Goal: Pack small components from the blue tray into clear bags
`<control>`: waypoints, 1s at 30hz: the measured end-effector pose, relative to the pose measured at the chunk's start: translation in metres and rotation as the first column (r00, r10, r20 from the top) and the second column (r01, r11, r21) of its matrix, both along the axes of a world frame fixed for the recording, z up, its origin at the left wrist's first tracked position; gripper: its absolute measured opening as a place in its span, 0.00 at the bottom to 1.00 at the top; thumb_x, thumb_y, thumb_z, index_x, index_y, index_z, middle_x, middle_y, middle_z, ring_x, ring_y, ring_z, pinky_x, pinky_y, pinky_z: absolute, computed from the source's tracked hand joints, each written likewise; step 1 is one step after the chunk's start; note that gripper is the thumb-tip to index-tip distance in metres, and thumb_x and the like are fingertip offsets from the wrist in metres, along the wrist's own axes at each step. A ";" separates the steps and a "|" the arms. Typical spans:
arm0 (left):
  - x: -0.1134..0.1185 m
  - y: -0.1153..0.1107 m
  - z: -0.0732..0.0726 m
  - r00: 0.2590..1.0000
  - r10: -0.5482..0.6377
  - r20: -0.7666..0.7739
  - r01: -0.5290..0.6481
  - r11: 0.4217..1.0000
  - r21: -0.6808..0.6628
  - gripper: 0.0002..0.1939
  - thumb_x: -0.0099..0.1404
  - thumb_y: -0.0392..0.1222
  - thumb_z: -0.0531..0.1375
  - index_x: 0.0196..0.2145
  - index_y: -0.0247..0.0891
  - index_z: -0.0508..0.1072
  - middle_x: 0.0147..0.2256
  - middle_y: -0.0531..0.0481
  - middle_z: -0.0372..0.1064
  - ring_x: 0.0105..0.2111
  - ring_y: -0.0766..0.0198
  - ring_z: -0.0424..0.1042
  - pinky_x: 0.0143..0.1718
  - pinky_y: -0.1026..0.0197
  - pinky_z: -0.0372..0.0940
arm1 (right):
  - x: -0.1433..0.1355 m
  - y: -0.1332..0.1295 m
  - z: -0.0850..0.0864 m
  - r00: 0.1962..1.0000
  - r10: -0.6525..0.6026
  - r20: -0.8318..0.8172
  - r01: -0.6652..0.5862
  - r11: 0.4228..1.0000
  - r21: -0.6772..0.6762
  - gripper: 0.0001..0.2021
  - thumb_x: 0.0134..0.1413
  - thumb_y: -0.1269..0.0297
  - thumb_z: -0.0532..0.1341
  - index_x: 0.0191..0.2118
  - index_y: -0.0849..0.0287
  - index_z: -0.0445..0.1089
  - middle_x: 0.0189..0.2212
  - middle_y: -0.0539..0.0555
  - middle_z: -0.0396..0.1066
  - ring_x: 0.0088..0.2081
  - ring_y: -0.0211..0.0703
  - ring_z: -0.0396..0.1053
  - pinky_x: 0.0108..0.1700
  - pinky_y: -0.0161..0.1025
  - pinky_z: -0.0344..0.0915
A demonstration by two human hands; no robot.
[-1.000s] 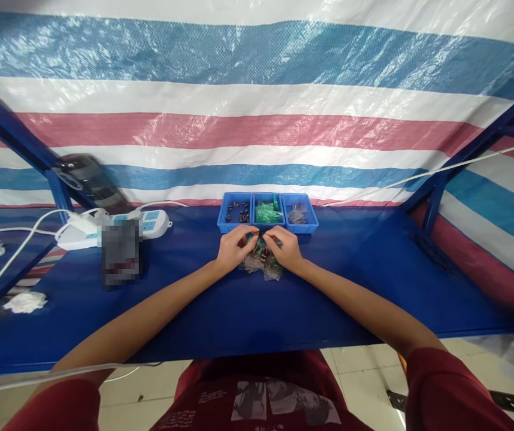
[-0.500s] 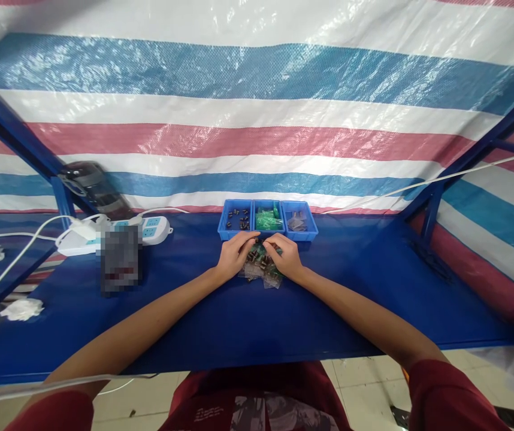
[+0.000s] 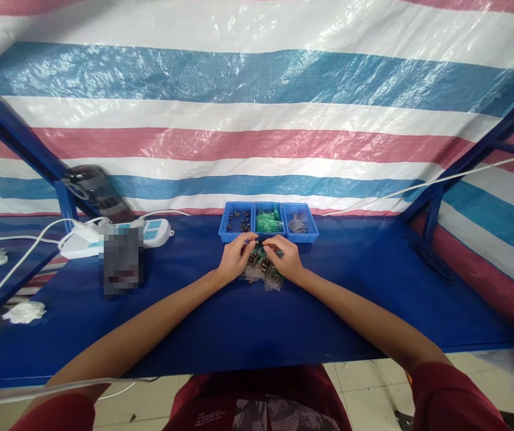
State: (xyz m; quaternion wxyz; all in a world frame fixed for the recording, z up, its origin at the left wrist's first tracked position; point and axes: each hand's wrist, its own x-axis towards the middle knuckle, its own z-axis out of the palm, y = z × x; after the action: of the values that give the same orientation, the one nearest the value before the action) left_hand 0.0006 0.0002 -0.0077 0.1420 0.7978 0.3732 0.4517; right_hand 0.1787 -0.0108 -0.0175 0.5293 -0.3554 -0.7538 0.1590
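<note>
My left hand [image 3: 234, 258] and my right hand [image 3: 287, 260] face each other in front of a row of blue bins. The thumb and fingers of each are pinched together, their tips a small gap apart. Whatever they pinch is too small to make out. Just below the fingertips lies a pile of small clear plastic bags [image 3: 260, 274] with dark and green pieces, partly covered by both hands. Behind, the left bin [image 3: 232, 237] has several small dark metallic parts. Green packets [image 3: 269, 222] fill the middle bin, and clear packets [image 3: 298, 225] lie in the right bin.
To the left, a white power strip [image 3: 158, 233] with plugged cables stands behind a blurred-out dark object [image 3: 122, 260]. A dark bottle [image 3: 99, 191] leans by the blue frame. Crumpled white tissue [image 3: 24, 312] lies near the left edge. Striped sheeting [image 3: 257, 143] hangs behind the table.
Both hands keep almost the same place over the pile, with only slight finger movement. The whole view has shifted a little, so everything sits slightly lower in the picture.
</note>
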 end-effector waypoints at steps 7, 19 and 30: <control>0.000 0.000 0.000 1.000 -0.017 -0.018 0.017 1.000 0.003 0.11 0.69 0.42 0.50 0.46 0.38 0.64 0.37 0.49 0.67 0.21 0.73 0.65 0.26 0.68 0.60 | 0.000 0.000 0.000 1.000 -0.001 -0.001 0.001 1.000 0.002 0.09 0.60 0.63 0.55 0.41 0.59 0.69 0.28 0.53 0.67 0.28 0.39 0.66 0.32 0.37 0.67; -0.002 0.001 -0.002 0.998 -0.038 -0.045 0.038 0.999 -0.005 0.11 0.68 0.44 0.50 0.46 0.39 0.63 0.37 0.49 0.68 0.20 0.73 0.65 0.24 0.68 0.61 | -0.002 0.001 -0.003 1.000 -0.004 0.001 0.004 1.000 0.023 0.10 0.60 0.61 0.54 0.42 0.57 0.69 0.28 0.53 0.67 0.28 0.40 0.66 0.31 0.38 0.68; -0.002 0.000 -0.002 0.998 -0.030 -0.060 0.030 1.000 -0.009 0.12 0.68 0.44 0.51 0.47 0.38 0.64 0.39 0.47 0.71 0.26 0.69 0.72 0.30 0.67 0.66 | -0.002 0.003 -0.003 1.000 -0.001 0.007 0.000 1.000 0.029 0.09 0.59 0.61 0.56 0.41 0.57 0.70 0.27 0.53 0.67 0.27 0.40 0.66 0.31 0.38 0.67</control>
State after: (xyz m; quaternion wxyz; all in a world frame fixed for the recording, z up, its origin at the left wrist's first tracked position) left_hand -0.0013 0.0006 -0.0101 0.1406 0.8161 0.3671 0.4236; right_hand 0.1769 -0.0082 -0.0201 0.5317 -0.3486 -0.7578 0.1468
